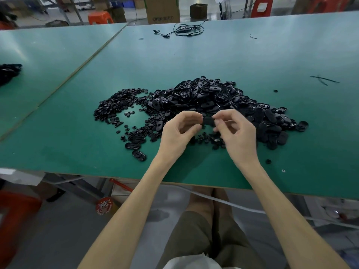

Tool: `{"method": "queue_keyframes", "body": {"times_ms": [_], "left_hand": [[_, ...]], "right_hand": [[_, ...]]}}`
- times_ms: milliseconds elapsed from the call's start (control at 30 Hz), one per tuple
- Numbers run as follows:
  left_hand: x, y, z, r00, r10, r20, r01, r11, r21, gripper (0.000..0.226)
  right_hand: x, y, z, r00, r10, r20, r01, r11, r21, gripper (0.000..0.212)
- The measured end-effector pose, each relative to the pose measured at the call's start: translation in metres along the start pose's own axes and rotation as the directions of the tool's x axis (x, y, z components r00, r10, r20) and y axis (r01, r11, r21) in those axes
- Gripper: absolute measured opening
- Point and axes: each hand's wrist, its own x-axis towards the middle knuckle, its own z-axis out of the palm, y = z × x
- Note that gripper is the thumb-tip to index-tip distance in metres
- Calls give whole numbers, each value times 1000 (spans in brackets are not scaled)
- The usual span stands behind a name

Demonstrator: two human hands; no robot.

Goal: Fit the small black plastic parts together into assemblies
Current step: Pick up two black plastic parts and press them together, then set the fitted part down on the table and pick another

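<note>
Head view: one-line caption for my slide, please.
Left hand and right hand pinch a black part above oval pieces and round pieces heaped on a green table.

A green table [233,55] fills the view, butted against a second green table [48,47] on the left. Near its far edge lies a loosely coiled black cable [186,30]. Well apart to the right, a few thin black strips [323,79] cross each other. Beyond stand a cardboard box [162,9] (dark lettering on its front), a smaller open box [198,10], an orange stool [100,17] and a red stool [262,6]. Below the near edge runs a white cable [223,202], near a round red-and-white disc [104,205].
</note>
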Motion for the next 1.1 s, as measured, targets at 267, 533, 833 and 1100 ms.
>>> {"method": "queue_keyframes", "body": {"times_ms": [267, 533, 833, 1100], "left_hand": [[-1, -1, 2, 998, -33, 51, 9, 911, 413, 24], [0, 1, 1, 996, -81, 36, 57, 896, 440, 29], [0, 1, -1, 999, -38, -25, 43, 974, 224, 40], [2, -9, -6, 969, -126, -214, 113, 991, -73, 22]], "right_hand": [[8, 12, -8, 879, 305, -367, -222, 942, 252, 21], [5, 2, -6, 937, 194, -292, -172, 980, 101, 41], [2, 2, 3, 994, -18, 107, 49, 953, -298, 20], [-2, 7, 9, 936, -48, 348, 218, 855, -471, 28]]}}
